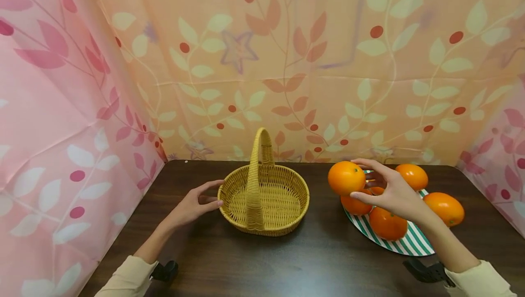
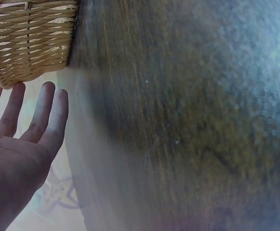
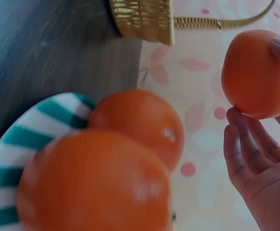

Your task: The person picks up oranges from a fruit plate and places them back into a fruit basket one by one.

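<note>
- Pinching one orange [image 1: 346, 178] in the right hand [image 1: 391, 190], thumb on its near side and fingers on its far side.
- Holding it raised over the left part of the plate [image 1: 412, 240], in front of a second orange [image 1: 355, 206]; cannot tell from the overlap whether touching that one.
- Resting the left hand [image 1: 193, 205] at the left side of the basket [image 1: 270, 231], fingers spread and nearly straight, thumb apart from them.
- Touching the basket's rim lightly with fingertips farther off and thumb tip nearer, without curling round it.
- Can see the basket upright on the dark table [image 1: 303, 260], left of the plate and apart from it, woven in yellow with a tall handle [image 1: 254, 178] arching over the middle.
- Can see the plate at the right, striped green and white, with a third orange [image 1: 388, 224] on its near part.
- Can make out a fourth orange [image 1: 411, 177] at the plate's far right and a fifth [image 1: 445, 209] at its right edge; cannot tell how far onto the plate.
- Wearing pale sleeves [image 1: 127, 279] and black bands [image 1: 165, 271] at both wrists.
- Can see leaf-patterned cloth [image 1: 287, 60] hanging along the table's far side, and pink cloth [image 1: 49, 105] at the left.
</note>
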The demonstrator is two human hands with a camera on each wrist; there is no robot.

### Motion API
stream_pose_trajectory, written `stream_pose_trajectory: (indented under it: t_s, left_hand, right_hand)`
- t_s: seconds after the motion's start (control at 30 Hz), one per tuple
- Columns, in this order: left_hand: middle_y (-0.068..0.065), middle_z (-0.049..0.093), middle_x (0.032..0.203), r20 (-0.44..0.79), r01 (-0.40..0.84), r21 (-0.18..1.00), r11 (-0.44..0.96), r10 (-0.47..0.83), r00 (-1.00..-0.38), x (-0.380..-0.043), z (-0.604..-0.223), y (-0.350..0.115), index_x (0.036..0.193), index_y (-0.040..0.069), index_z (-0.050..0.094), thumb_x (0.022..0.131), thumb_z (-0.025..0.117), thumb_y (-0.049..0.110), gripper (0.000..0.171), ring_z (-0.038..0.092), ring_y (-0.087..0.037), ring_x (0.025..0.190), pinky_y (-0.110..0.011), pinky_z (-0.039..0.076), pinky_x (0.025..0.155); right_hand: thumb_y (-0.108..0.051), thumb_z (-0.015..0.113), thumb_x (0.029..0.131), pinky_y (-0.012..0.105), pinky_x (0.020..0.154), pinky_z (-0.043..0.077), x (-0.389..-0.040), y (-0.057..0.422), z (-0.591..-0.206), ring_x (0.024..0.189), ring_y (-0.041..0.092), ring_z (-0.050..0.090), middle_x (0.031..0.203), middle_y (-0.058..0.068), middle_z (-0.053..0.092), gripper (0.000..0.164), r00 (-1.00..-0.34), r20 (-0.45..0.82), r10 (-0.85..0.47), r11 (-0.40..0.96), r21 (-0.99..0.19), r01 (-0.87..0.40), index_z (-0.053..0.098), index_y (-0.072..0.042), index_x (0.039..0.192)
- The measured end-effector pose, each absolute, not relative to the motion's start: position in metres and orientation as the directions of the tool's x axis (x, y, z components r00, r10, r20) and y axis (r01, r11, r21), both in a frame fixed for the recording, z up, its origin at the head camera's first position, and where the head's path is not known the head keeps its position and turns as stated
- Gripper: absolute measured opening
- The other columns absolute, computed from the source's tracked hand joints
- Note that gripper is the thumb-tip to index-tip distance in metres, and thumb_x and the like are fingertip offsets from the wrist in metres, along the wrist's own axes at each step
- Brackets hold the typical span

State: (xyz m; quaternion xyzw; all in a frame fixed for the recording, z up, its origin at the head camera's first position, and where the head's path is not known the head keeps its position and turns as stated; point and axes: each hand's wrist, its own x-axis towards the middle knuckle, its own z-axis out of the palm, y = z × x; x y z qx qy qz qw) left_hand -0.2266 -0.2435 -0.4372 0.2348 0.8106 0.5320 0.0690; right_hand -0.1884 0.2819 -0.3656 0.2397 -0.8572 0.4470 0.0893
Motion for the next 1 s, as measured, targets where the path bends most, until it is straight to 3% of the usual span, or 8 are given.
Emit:
stream_pose_trajectory:
  t_s: [0.2,0.63,1.0]
  left_hand:
    - [-0.025,0.042,0.152,0.136,0.309,0.897,0.317,0.467,-0.874,-0.226,-0.437,-0.243,0.151,0.001,0.044,0.098,0.07,0.01,0.06,0.061,-0.044,0.117,-0.033,0.054,0.09]
    - [-0.021,0.043,0.153,0.138,0.315,0.89,0.33,0.463,-0.875,-0.227,-0.439,-0.246,0.152,0.004,0.044,0.098,0.071,0.011,0.061,0.063,-0.041,0.115,-0.035,0.054,0.09]
    - [-0.024,0.042,0.152,0.16,0.34,0.885,0.318,0.478,-0.864,-0.227,-0.44,-0.245,0.152,0.001,0.043,0.099,0.069,0.01,0.06,0.062,-0.043,0.114,-0.034,0.055,0.089]
  right_hand:
    - [-0.011,0.086,0.084,0.028,0.086,0.055,-0.198,0.262,-0.365,0.105,0.017,0.063,0.132,0.003,0.061,0.07,-0.835,0.402,-0.376,0.452,-0.707,-0.544,0.054,-0.018,0.145]
    - [-0.013,0.088,0.082,0.041,0.082,0.057,-0.217,0.226,-0.389,0.101,0.019,0.066,0.13,0.001,0.062,0.07,-0.8,0.395,-0.453,0.352,-0.745,-0.567,0.055,-0.014,0.144]
    - [-0.014,0.092,0.077,0.037,0.079,0.059,-0.217,0.194,-0.409,0.1,0.021,0.067,0.126,0.002,0.065,0.073,-0.786,0.417,-0.457,0.295,-0.762,-0.576,0.057,-0.008,0.141]
